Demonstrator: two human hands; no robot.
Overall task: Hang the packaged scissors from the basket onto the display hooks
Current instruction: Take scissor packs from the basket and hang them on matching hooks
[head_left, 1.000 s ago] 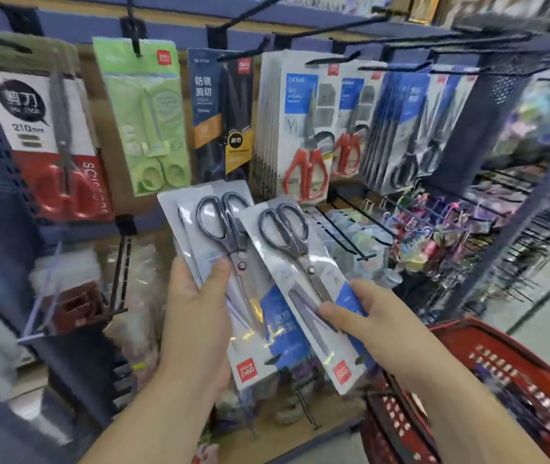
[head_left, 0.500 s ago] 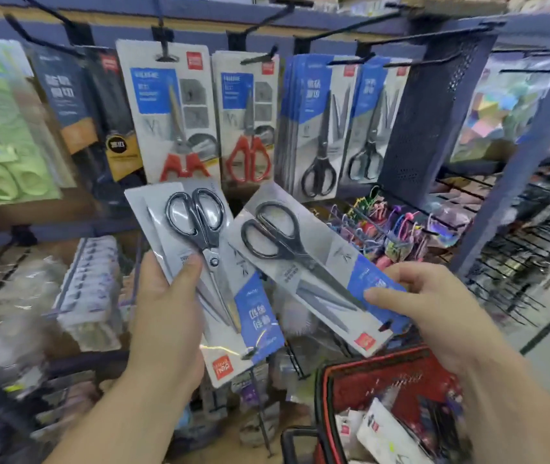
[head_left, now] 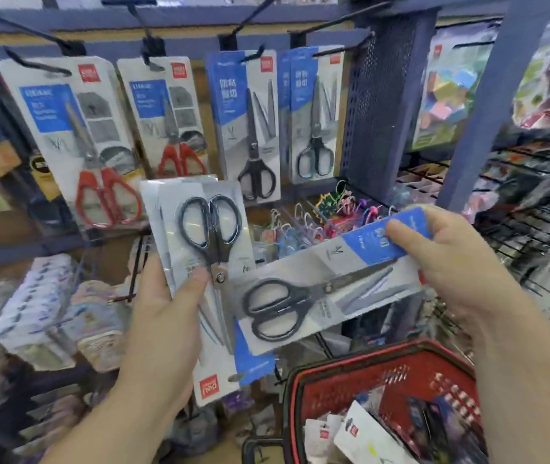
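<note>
My left hand grips a small stack of packaged black-handled scissors, held upside down with the handles at the top. My right hand pinches the blue end of one more scissors pack, which lies almost sideways across the lower part of the left stack. Black display hooks stick out from the top rail, and packs with black scissors hang there beside red-handled ones. The red basket stands at the bottom right with more packs inside.
A blue perforated divider panel and a blue post stand to the right of the hooks. Colourful small items hang just behind the held packs. Wire racks fill the right side. Wrapped goods lie on the lower left shelf.
The view has swung right and down, bringing the basket's contents into sight. My right hand has turned its pack from a slant to almost sideways and lower. My left hand still holds its stack.
</note>
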